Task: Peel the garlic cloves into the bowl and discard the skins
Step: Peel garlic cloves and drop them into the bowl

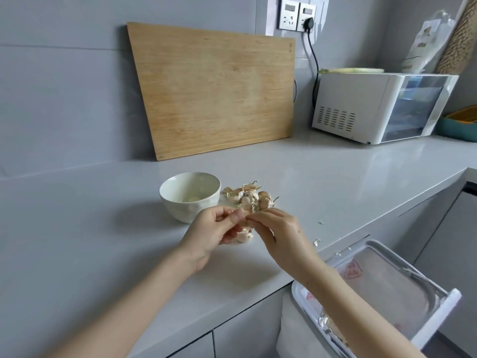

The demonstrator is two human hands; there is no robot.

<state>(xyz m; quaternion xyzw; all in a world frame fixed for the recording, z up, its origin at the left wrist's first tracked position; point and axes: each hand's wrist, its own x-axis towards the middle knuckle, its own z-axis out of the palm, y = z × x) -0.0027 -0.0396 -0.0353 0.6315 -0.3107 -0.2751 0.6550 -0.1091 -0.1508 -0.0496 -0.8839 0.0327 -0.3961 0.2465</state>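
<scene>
A white bowl (190, 196) stands on the grey counter with a peeled clove or two at its bottom. Right of it lies a pile of unpeeled garlic cloves (250, 196) with green sprouts. My left hand (215, 232) and my right hand (273, 229) meet just in front of the pile, both pinching one garlic clove between their fingertips; the clove is mostly hidden by the fingers. A few more unpeeled cloves (244, 237) lie on the counter under my hands. A white bin (387, 288) with a plastic liner stands open below the counter edge at right.
A wooden cutting board (214, 91) leans on the back wall. A white appliance (382, 107) sits at the back right, plugged into a wall socket. Bits of garlic skin (317, 241) lie near the counter's right edge. The counter's front edge runs diagonally below my arms.
</scene>
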